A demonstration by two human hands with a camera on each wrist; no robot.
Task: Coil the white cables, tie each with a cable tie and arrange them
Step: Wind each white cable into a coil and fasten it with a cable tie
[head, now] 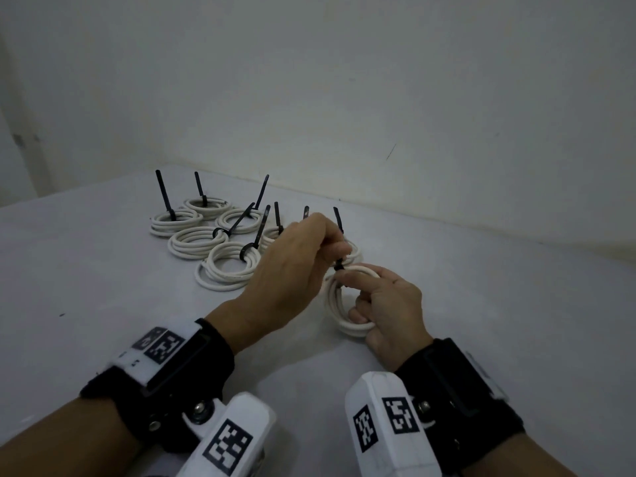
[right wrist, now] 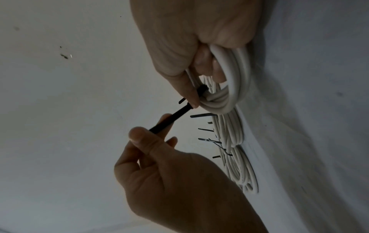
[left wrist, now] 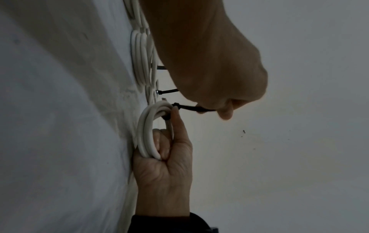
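Note:
My right hand point(head: 364, 297) holds a white cable coil point(head: 347, 325) upright on the table, with fingers curled through its loop and the index fingertip pressed by the tie's head. A black cable tie point(head: 339, 265) wraps the top of the coil. My left hand point(head: 339, 251) pinches the tie's tail just above the head. In the left wrist view the coil point(left wrist: 145, 126) stands on edge and the tie point(left wrist: 187, 108) runs taut to my left hand point(left wrist: 217, 108). In the right wrist view my left hand point(right wrist: 151, 127) pinches the tie point(right wrist: 169, 119) beside the coil point(right wrist: 231, 88).
Several tied white coils point(head: 213, 242) lie grouped at the back left of the grey table point(head: 103, 287), their black tie tails sticking up. One more tied coil lies right behind my hands. A pale wall point(head: 413, 98) closes off the table's far edge.

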